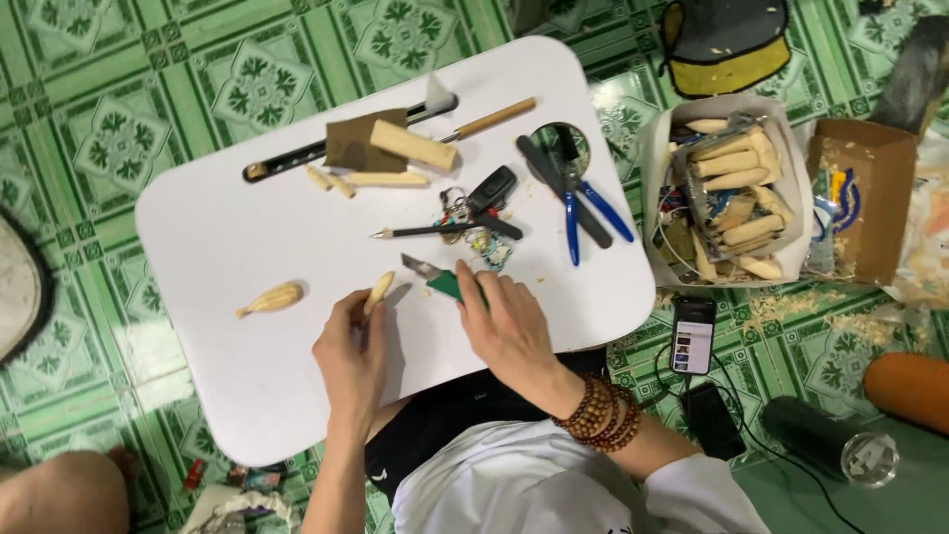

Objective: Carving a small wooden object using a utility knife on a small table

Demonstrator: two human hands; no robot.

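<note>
I see the left hand low on the white tray, fingers pinched shut on a small wood piece that sticks up-right past the fingertips. Right hand is just beside it, closed around a green-handled knife, blade pointing left toward the wood piece w/ a small gap between blade tip and wood. A carved wood bit lies on the tray left of both hands, apart from them. Further up the tray: pencil, keys, blue pliers, a wood block on sandpaper. Off the tray, right side: white box full of wood sticks, phone on the green tile floor.
</note>
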